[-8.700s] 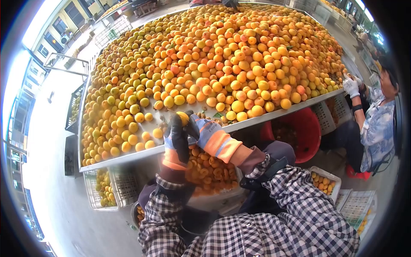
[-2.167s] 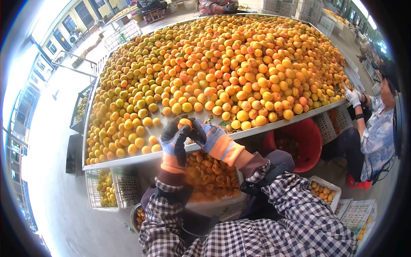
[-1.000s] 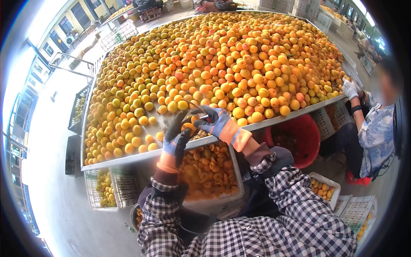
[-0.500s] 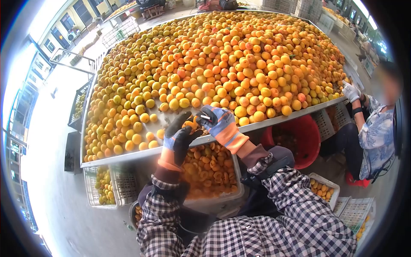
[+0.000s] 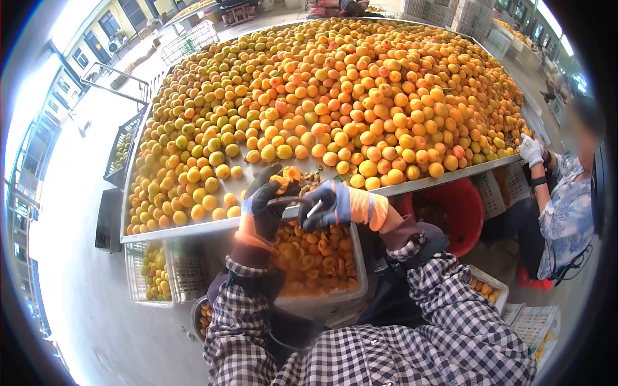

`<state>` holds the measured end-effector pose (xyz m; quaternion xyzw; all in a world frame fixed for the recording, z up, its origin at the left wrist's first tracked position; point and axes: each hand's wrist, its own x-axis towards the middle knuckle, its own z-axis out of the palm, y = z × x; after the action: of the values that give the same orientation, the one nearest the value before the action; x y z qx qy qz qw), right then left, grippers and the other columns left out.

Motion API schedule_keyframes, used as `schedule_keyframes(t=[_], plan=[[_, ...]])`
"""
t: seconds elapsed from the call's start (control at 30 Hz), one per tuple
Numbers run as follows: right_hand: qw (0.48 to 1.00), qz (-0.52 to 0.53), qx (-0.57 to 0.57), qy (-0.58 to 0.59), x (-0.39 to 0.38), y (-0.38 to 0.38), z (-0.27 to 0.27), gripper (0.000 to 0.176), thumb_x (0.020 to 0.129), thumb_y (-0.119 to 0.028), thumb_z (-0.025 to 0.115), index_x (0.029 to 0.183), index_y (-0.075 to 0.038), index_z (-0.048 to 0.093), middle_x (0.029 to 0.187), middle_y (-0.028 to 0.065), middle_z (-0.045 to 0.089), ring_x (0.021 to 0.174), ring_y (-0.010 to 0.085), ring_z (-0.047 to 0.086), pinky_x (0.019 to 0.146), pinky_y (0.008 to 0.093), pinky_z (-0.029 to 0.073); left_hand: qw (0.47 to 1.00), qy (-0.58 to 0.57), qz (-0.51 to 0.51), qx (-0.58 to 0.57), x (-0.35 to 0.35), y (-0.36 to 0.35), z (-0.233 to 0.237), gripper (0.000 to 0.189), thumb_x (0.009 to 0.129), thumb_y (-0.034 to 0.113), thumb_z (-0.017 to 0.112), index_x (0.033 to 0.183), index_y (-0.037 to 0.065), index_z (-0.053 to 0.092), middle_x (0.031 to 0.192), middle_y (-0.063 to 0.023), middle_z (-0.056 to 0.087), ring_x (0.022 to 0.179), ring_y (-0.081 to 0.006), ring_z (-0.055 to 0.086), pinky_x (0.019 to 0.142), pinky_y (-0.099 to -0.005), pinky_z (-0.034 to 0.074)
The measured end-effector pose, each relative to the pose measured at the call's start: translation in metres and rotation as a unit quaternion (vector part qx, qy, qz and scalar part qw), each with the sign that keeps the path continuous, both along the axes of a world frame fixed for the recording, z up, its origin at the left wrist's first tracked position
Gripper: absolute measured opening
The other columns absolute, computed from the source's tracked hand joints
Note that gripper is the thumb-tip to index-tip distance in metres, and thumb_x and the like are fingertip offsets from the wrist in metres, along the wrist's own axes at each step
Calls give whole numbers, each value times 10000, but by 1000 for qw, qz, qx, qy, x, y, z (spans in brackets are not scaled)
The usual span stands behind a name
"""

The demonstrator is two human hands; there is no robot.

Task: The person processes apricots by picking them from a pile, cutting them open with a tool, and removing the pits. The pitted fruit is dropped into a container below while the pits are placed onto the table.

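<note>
My left hand (image 5: 262,204), in a black-palmed work glove, is closed around opened apricot halves (image 5: 288,175) at the near edge of the metal table (image 5: 187,231). Beside it, my right hand (image 5: 327,206), in a blue, orange and black glove, grips a small tool with a thin pale end (image 5: 315,208); its exact kind cannot be made out. A small heap of brown pits (image 5: 309,183) lies on the table just beyond my hands. Whole apricots (image 5: 360,96) cover most of the tabletop. Under my hands stands a crate (image 5: 362,270) full of split apricots (image 5: 315,260).
To the right is a red tub (image 5: 465,219), with a seated co-worker (image 5: 566,199) beyond it, one gloved hand at the table edge. White crates (image 5: 187,273) with apricots stand below left, and a smaller white crate (image 5: 499,289) at lower right.
My right hand has moved down and away from the fruit, and the tool with it. The apricot halves in my left hand now show more openly. The view has shifted slightly.
</note>
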<state>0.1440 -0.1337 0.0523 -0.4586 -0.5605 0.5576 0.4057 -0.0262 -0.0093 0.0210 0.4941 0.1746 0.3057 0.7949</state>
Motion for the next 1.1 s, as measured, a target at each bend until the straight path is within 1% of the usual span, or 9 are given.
schedule_keyframes(t=[0.23, 0.33, 0.43, 0.53, 0.6, 0.63, 0.87, 0.93, 1.1], plan=[[965, -227, 104, 82, 6, 16, -23, 152, 822, -1, 691, 967, -32, 659, 814, 4, 663, 753, 59, 608, 679, 210, 505, 992, -55, -25, -112, 6, 5, -8, 498, 878, 84, 469, 1342, -80, 390, 1281, -231, 508, 1165, -335, 552, 1019, -414, 466], [932, -321, 163, 32, 1, 24, -25, 161, 829, -11, 691, 984, -31, 654, 795, -1, 651, 726, 58, 602, 666, 208, 500, 924, 164, 24, 344, 11, 2, -9, 507, 863, 80, 461, 1336, -88, 390, 1282, -232, 508, 1188, -335, 534, 1030, -419, 455], [896, -378, 216, 86, -8, 28, -18, 169, 840, -30, 687, 1005, -28, 645, 766, 1, 635, 676, 58, 594, 616, 204, 488, 983, -82, -59, -151, 14, -3, -4, 506, 845, 69, 455, 1320, -97, 402, 1261, -229, 519, 1184, -339, 533, 1030, -428, 455], [844, -386, 231, 293, -11, 24, 5, 169, 874, -71, 662, 1033, -22, 629, 748, 21, 617, 551, 55, 559, 423, 184, 399, 916, 205, -37, 342, 15, -11, -2, 480, 835, 57, 451, 1290, -96, 438, 1245, -222, 528, 1184, -329, 530, 1029, -434, 457], [818, -417, 272, 289, -7, 33, 5, 176, 874, -77, 666, 1038, -26, 626, 761, 19, 620, 594, 56, 566, 482, 189, 431, 946, 120, -33, 300, 18, -20, 2, 289, 829, -72, 543, 1115, -105, 563, 1200, -176, 564, 1070, -259, 587, 932, -354, 523], [816, -419, 272, 289, -8, 37, 6, 176, 874, -77, 666, 1038, -26, 626, 761, 19, 620, 594, 56, 566, 482, 189, 431, 997, 6, -81, 12, 21, -18, -6, 327, 833, -64, 473, 1150, -120, 534, 1246, -171, 533, 1127, -268, 557, 959, -365, 508], [802, -443, 352, 193, -21, 57, -3, 165, 881, -102, 666, 1019, -17, 630, 839, 3, 618, 689, 68, 581, 615, 208, 476, 974, -63, -102, -193, 25, -24, 7, 327, 834, -31, 545, 1158, -78, 563, 1211, -166, 562, 1093, -276, 582, 967, -378, 487], [818, -436, 339, 163, -22, 61, -7, 273, 891, -190, 671, 1078, -12, 580, 707, 37, 600, 475, 71, 501, 423, 192, 374, 846, 145, -7, 513, 24, -15, -3, 330, 835, 37, 625, 1156, -34, 587, 1160, -160, 598, 1041, -263, 608, 903, -353, 495], [812, -426, 328, 229, -26, 65, -11, 155, 893, -128, 651, 1010, -32, 619, 797, 34, 631, 629, 84, 577, 558, 209, 465, 811, 187, 16, 554, 21, -13, -7, 344, 833, 86, 666, 1156, -10, 595, 1117, -150, 622, 986, -248, 623, 853, -325, 495]])
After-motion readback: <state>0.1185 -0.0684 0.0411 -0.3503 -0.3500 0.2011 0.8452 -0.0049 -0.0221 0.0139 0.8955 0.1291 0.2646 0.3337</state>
